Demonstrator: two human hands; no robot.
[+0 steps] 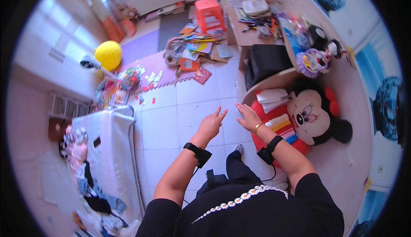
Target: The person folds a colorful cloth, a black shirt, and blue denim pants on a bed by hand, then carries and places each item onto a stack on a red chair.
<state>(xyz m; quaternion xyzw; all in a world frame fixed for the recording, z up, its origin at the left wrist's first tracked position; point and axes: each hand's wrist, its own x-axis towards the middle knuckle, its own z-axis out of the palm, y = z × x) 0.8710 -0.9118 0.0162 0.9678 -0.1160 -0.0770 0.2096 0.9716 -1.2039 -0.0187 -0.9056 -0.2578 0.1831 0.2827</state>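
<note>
- Plainly, forearms (180,170) reach forward, left of the plush (316,116) beside the counter (247,37).
- Left hand (209,125): open, two fingers spread.
- Right hand (249,118): open, nearer the plush.
- Books (200,48) left of the plush: print unreadable.

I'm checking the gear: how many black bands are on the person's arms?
2: one band on the left forearm, the other band on the right forearm.

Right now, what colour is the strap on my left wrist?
The strap is black; it shows best in the head view.
</note>
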